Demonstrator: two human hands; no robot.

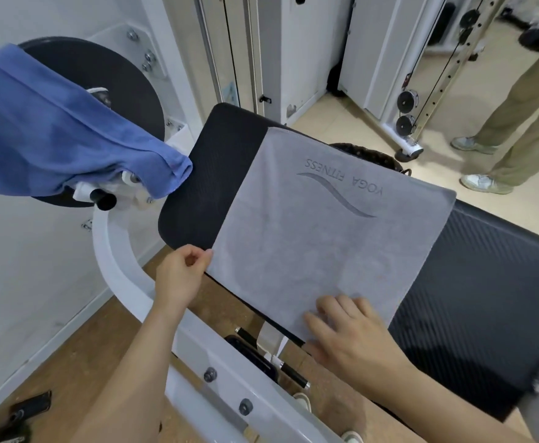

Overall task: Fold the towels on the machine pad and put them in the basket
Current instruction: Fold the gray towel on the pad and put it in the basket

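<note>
Fingers: left hand (181,276) pinching grey towel (319,225) corner | right hand (348,334) flat, spread on towel

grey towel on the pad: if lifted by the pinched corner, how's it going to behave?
Likely floppy: the grey towel lies flat, following the black pad, so it should drape from the left hand. Probably light, being thin. It may slide once the right hand stops pressing on it.
</note>
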